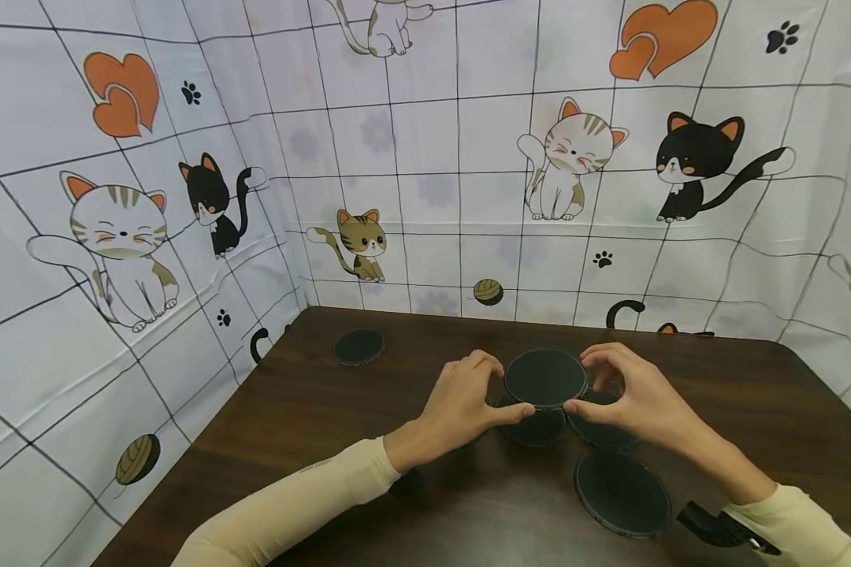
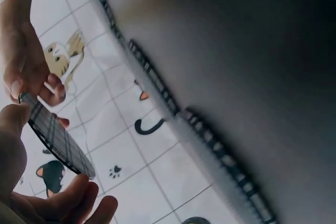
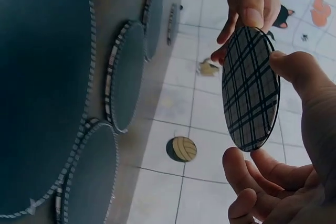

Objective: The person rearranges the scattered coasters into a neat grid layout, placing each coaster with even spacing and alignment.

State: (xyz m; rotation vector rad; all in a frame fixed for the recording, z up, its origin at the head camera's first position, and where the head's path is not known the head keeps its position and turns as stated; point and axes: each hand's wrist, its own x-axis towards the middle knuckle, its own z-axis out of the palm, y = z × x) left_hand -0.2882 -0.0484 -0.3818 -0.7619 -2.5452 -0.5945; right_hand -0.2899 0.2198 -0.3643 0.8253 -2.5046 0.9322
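Note:
Both hands hold one round coaster by its edges, raised above the table. Its top is plain dark green-black; a plaid underside shows in the right wrist view. My left hand pinches the left edge, thumb at the near side and fingers farther round. On the opposite edge, my right hand grips with thumb and curled fingers. Beneath the held coaster lie a second coaster and a third coaster, both partly hidden. A nearer coaster rests by the right forearm.
Another coaster lies alone toward the table's back left. The dark brown wooden table meets a cat-print cloth hung behind and at both sides. A black wristband sits at the right wrist.

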